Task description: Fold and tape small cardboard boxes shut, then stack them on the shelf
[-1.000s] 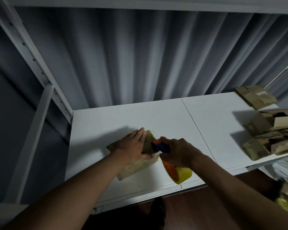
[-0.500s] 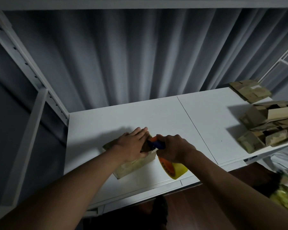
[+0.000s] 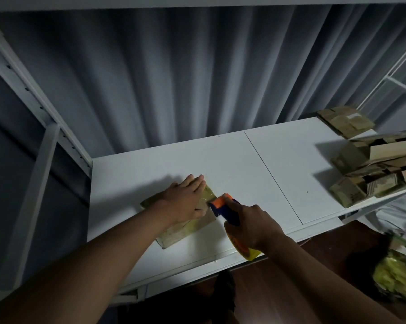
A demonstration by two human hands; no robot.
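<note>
A small brown cardboard box (image 3: 185,231) lies on the white shelf (image 3: 255,174), near its front edge. My left hand (image 3: 185,199) rests flat on top of the box with straight fingers. My right hand (image 3: 253,226) grips the blue handle of a tape dispenser (image 3: 223,205). Its orange cutter end sits at the box's right edge, beside my left thumb. The yellow tape roll (image 3: 246,249) hangs below my right hand, over the shelf's front edge.
A pile of cardboard boxes (image 3: 370,174) stands at the shelf's right end, with flattened ones (image 3: 344,121) behind it. White uprights (image 3: 40,118) frame the left side, a grey curtain hangs behind. A yellow-green bundle (image 3: 396,277) lies low on the right.
The dispenser's orange end has moved right, off the box top to its right edge, and is now plainly in view. My left hand stays flat on the box.
</note>
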